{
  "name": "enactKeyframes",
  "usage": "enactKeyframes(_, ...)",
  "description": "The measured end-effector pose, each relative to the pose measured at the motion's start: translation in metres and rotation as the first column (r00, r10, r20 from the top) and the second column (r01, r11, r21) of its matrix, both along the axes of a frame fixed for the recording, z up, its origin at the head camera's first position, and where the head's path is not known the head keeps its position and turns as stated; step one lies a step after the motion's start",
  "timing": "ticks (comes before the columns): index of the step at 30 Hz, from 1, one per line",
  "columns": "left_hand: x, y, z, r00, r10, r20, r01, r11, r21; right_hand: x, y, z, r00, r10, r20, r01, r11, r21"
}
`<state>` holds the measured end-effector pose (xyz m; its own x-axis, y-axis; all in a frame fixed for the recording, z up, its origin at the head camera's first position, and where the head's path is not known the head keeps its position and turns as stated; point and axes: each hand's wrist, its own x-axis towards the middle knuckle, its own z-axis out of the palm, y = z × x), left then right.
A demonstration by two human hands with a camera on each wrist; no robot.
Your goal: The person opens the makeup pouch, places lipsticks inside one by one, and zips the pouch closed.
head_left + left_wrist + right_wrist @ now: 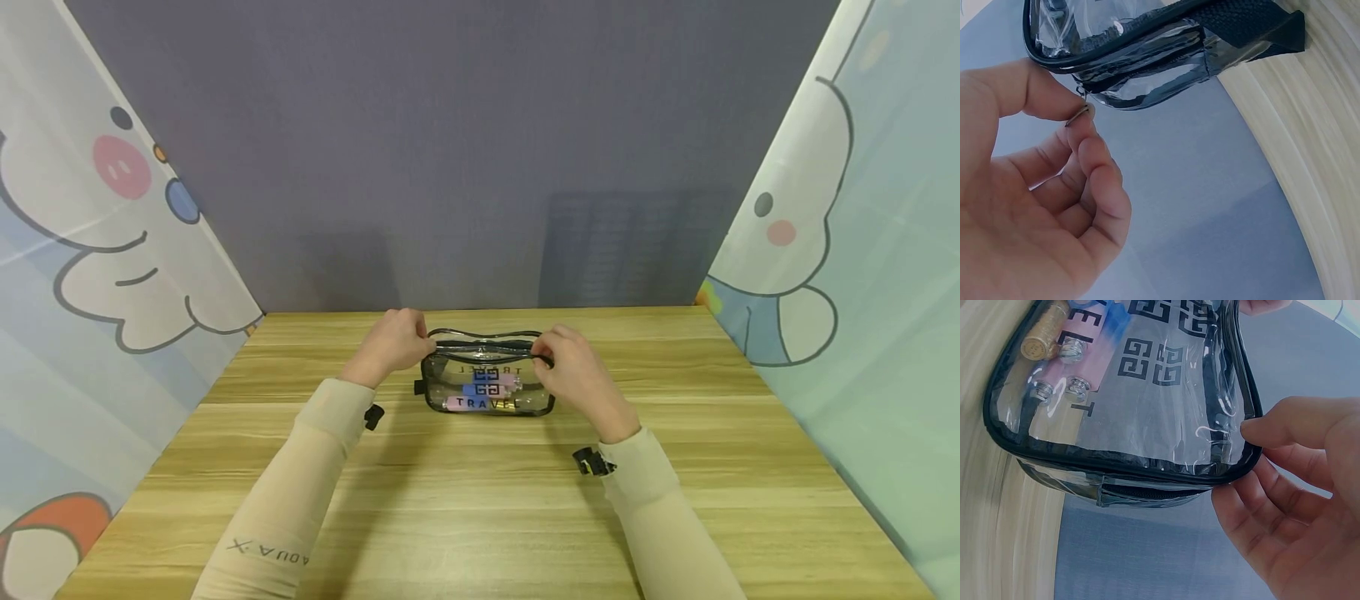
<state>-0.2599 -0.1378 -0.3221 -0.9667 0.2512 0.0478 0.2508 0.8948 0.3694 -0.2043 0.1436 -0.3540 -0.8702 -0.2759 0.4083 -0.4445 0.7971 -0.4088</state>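
Note:
A clear travel pouch (pixel 487 392) with black piping and the printed word TRAVEL stands upright on the table. Inside lie several small battery-like cylinders (pixel 1072 353), pink, blue and gold, some with silvery ends. At the pouch's top left corner, my left hand (pixel 396 340) pinches the small metal zipper pull (pixel 1077 115) between thumb and index finger. My right hand (pixel 576 367) grips the top right corner, thumb on the front edge and fingers behind and underneath. How far the zipper is drawn cannot be told.
The wooden table (pixel 480 517) runs back to a grey panel (pixel 450 150). Cartoon-printed curtains (pixel 885 250) hang at both sides. A black fabric tab (pixel 1241 22) sticks out from the pouch's left side.

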Motion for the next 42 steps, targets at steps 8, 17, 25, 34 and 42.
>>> enactKeyframes(8, -0.002, -0.003, -0.001, 1.000, -0.005, 0.006, 0.005, 1.000, 0.009, -0.001, 0.000, 0.000, 1.000, 0.000, -0.005, 0.001, 1.000, 0.009)
enactKeyframes(17, -0.003, -0.007, -0.004, 1.000, -0.028, 0.010, 0.028, 0.999, 0.018, -0.001, 0.000, -0.001, 1.000, 0.001, 0.005, -0.001, 1.000, 0.006)
enactKeyframes(25, -0.005, -0.010, -0.007, 0.999, -0.046, -0.001, 0.046, 0.998, 0.032, -0.001, 0.000, -0.001, 1.000, -0.007, 0.001, 0.007, 1.000, 0.000)
enactKeyframes(34, -0.004, -0.014, -0.010, 0.999, -0.038, 0.005, 0.037, 0.998, 0.051, -0.002, 0.000, -0.002, 1.000, -0.007, 0.004, 0.007, 1.000, -0.005)
enactKeyframes(42, -0.006, -0.017, -0.012, 0.999, -0.051, 0.017, 0.049, 0.996, 0.069, -0.003, 0.000, -0.003, 1.000, -0.010, -0.005, 0.010, 1.000, -0.001)
